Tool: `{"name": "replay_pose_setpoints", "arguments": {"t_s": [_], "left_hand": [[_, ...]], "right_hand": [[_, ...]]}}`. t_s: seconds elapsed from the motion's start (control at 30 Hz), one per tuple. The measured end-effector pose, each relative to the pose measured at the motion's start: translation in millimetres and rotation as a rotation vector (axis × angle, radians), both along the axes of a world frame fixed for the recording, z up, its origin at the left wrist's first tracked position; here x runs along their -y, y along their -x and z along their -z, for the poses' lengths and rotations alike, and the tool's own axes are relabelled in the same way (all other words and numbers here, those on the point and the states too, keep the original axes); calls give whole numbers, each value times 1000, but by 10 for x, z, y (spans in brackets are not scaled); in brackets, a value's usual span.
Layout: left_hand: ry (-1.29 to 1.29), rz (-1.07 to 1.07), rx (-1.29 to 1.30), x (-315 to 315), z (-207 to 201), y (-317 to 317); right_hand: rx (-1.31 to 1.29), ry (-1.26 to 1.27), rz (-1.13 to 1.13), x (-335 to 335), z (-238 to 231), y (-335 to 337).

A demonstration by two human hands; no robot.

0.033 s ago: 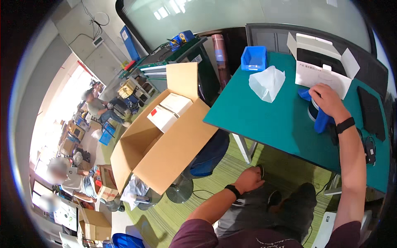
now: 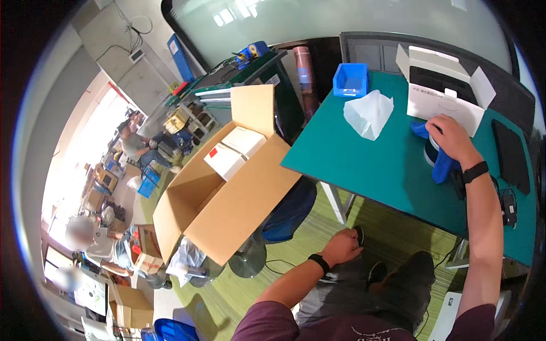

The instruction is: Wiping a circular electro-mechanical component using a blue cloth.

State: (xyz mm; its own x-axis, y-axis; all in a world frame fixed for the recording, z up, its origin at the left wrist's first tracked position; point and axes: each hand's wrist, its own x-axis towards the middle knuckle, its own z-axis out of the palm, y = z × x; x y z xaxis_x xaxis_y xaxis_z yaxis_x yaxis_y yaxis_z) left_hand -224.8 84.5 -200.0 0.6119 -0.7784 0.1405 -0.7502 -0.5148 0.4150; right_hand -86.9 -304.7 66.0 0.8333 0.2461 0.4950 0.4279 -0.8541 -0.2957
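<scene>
On the green-topped table, my right hand is closed over a blue cloth. It presses the cloth onto a rounded white-and-dark object, mostly covered by the hand and cloth. Just behind stands an open white carton with flaps up and a black insert inside. My left hand rests by my thigh, below the table edge, its fingers curled and no object visible in them. Left of the right hand lies a crumpled white plastic bag.
A blue bin sits at the table's far left corner. Black flat item and a cable adapter lie at the right. An open cardboard box holding white boxes stands left. Two people sit farther left.
</scene>
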Motion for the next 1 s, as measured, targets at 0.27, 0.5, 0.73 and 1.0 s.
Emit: {"name": "replay_pose_setpoints", "arguments": {"t_s": [0.27, 0.5, 0.73, 1.0], "left_hand": [[16, -301, 9, -257, -429, 471], [36, -317, 108, -274, -335, 549], [25, -254, 91, 6, -342, 410], [-149, -259, 73, 64, -318, 414]], "right_hand": [[-71, 2, 30, 76, 61, -48], [-79, -18, 24, 96, 89, -82], [-124, -11, 81, 110, 38, -1], [-130, -9, 59, 110, 76, -58]]}}
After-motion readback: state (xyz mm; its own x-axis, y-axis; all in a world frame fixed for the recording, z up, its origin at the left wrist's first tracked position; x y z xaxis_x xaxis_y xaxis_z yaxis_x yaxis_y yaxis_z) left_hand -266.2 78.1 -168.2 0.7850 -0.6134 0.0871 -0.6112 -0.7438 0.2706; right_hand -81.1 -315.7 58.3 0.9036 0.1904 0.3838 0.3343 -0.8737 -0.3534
